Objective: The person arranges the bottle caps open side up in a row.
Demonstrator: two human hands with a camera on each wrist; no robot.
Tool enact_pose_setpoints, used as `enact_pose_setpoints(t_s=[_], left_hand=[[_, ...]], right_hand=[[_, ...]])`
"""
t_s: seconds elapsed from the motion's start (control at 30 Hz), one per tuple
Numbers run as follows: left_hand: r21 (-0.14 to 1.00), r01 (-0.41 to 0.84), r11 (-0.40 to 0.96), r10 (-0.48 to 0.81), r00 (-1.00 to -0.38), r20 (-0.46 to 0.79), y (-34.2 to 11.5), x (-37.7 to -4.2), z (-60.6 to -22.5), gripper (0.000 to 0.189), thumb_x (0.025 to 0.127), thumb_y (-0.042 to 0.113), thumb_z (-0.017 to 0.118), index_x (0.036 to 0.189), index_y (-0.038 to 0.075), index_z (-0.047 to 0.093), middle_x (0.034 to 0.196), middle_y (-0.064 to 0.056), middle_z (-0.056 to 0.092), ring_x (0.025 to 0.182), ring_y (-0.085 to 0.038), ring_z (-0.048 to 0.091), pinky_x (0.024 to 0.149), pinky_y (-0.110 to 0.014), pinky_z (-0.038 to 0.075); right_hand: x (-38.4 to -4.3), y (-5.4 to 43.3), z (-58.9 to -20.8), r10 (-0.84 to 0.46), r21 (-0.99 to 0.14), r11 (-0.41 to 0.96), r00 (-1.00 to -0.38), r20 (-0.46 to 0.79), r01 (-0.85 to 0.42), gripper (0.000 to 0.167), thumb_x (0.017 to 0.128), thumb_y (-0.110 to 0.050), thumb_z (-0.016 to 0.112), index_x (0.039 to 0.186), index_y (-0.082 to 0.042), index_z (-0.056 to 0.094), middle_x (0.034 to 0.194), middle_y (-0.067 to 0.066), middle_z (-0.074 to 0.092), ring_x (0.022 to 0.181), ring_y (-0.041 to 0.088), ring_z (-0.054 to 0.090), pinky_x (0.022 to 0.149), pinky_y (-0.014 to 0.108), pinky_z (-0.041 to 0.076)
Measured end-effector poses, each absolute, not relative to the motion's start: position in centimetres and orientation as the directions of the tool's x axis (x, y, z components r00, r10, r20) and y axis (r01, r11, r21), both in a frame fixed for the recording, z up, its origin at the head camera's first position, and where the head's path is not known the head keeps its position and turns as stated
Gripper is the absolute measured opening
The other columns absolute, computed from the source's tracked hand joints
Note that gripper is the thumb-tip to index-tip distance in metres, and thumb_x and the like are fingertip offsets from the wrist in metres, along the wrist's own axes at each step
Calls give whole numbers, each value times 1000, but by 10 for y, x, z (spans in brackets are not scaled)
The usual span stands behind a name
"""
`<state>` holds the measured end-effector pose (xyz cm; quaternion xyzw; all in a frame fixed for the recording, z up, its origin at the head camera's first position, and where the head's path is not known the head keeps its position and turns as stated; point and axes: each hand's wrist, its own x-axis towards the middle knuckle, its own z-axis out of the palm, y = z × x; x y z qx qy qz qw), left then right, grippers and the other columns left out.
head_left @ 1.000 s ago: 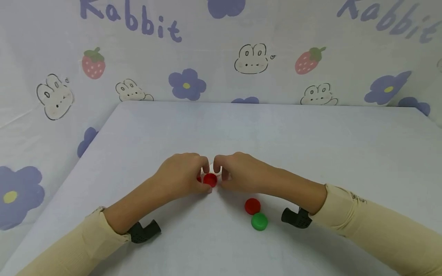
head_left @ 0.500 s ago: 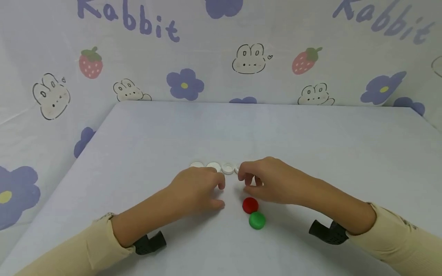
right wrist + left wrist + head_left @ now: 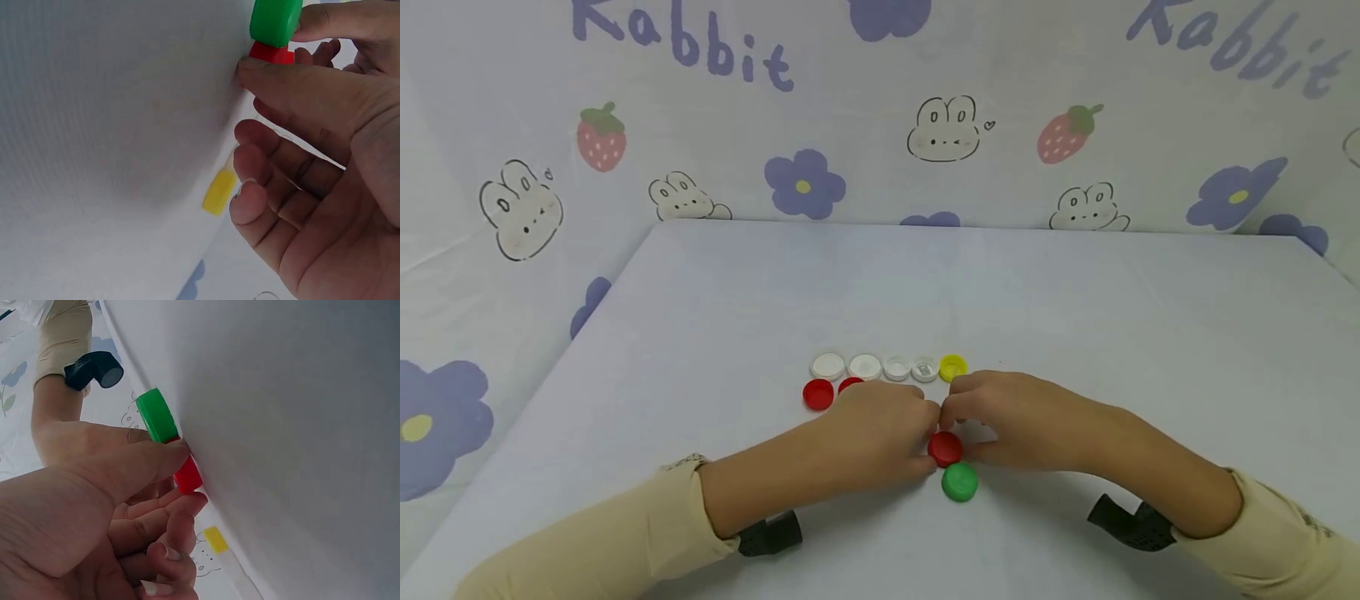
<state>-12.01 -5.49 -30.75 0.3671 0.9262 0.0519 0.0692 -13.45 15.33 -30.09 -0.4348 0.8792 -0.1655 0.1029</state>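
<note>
A red bottle cap [image 3: 945, 448] lies on the white table between my two hands. My left hand [image 3: 876, 433] pinches it from the left, thumb on the near side and forefinger on the far side, as the left wrist view shows. From the right, my right hand [image 3: 1026, 421] holds the same cap, its thumb [image 3: 275, 78] against the edge and its other fingers curled loosely. Just nearer to me, a green bottle cap [image 3: 960, 482] with a ribbed side touches the red one.
Beyond the hands runs a row of several white caps [image 3: 828, 366], with a yellow cap [image 3: 953, 367] at its right end. In front of the row's left end sit a red cap [image 3: 817, 395] and another red cap [image 3: 851, 383], partly hidden by the left hand.
Both hands have left the red cap they were at beside the row and moved right and nearer. They have closed in on the red cap next to the green one.
</note>
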Motion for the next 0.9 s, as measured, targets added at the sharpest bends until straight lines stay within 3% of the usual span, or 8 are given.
enact_pose_setpoints(t_s=[0.3,0.63,0.9], left_hand=[[156,672,724,687,-723,-75,-52,-120,-308,23,92,28,75,79,15,60,69,7,51,63,-9,50,50,-23,39],[179,660,730,679,-730,-77,-51,-119,-306,27,92,24,73,75,15,55,68,6,51,62,-11,49,49,-24,36],[234,627,743,664,-733,-145,-52,-123,-308,20,94,25,74,86,13,61,72,5,53,66,-10,51,55,-23,41]], right_hand=[[-141,159,-307,-803,-522,537,-591,-76,-663,18,87,-7,81,98,-20,73,91,-13,60,84,9,57,76,28,52],[-145,162,-310,-822,-554,498,-567,-55,-667,19,88,-6,79,102,-17,73,92,-11,60,83,10,56,75,27,51],[-148,162,-313,-800,-587,524,-593,-91,-617,22,90,-6,78,109,-15,73,95,-12,61,86,10,58,78,28,52]])
